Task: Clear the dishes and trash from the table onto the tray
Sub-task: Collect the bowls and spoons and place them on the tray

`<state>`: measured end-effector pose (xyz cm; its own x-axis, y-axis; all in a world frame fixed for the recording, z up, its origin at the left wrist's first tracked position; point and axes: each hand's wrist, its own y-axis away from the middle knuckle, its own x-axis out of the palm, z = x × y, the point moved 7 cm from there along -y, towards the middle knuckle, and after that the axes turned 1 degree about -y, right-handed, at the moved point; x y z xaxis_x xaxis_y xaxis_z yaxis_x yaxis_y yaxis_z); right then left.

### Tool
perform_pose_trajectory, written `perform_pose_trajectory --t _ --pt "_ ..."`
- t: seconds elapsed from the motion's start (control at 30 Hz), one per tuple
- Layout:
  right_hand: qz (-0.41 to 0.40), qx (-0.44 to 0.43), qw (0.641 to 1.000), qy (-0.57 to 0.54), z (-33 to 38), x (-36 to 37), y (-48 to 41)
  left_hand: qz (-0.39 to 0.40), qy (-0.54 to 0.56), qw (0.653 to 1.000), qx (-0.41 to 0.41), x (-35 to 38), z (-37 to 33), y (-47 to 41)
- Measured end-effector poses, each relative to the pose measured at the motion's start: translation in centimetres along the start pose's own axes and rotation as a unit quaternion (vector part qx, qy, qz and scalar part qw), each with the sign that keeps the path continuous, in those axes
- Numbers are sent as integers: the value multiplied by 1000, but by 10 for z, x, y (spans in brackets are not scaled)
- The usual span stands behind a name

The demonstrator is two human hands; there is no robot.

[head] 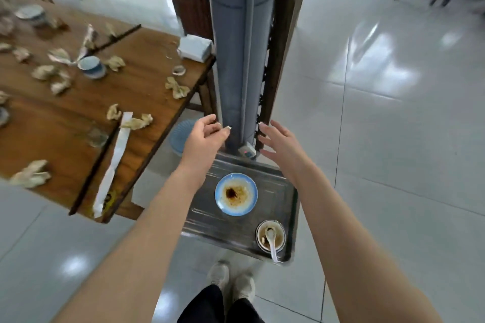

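- Left hand (203, 136) is up in the air over the far left corner of the tray (210, 228). The fingers are loosely curled and I can't see anything in them.
- Right hand (282, 144) hovers over the tray's far right corner with its fingers straight and spread wide, holding nothing.
- The metal tray sits at lower centre of the frame, just right of the counter (78, 118) corner. What it stands on is hidden underneath it, and the left forearm covers its near left part.
- On the tray there's a blue-rimmed plate (236, 194) with brown sauce smears in the middle. A small bowl (270, 235) with a white spoon (271, 244) in it sits in the near right corner, and the spoon handle pokes over the tray rim.
- The counter fills the left side and its left end is cut off by the frame edge. It's littered with crumpled napkins (178, 88).
- Also on it are a blue-and-white cup (91, 67), dark chopsticks (91, 173) and a long white paper sleeve (112, 162).
- The sleeve has a dark and yellow print at its lower end, too blurry to read.
- A white tissue pack (195, 47) lies at the counter's far right corner, with no readable label.
- Upper left is motion-blurred. There's another bowl (31, 14) there, but the details are mush.
- A round blue thing (181, 136) on the floor is half hidden by the counter edge and the left hand, so I can't tell what it is.
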<state>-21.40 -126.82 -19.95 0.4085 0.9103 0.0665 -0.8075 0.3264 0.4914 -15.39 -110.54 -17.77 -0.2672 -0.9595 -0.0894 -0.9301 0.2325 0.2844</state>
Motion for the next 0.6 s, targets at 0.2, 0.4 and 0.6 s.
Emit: perform_pose_trajectory --t 0.2,0.4,0.6 --pt "73 -26 997 24 45 54 13 -67 6 996 51 -65 -57 27" --pt "123 -51 989 67 65 116 38 -127 27 991 42 -124 -71 54" --pt "150 -60 982 102 69 180 71 -173 56 983 38 -195 -75 94"
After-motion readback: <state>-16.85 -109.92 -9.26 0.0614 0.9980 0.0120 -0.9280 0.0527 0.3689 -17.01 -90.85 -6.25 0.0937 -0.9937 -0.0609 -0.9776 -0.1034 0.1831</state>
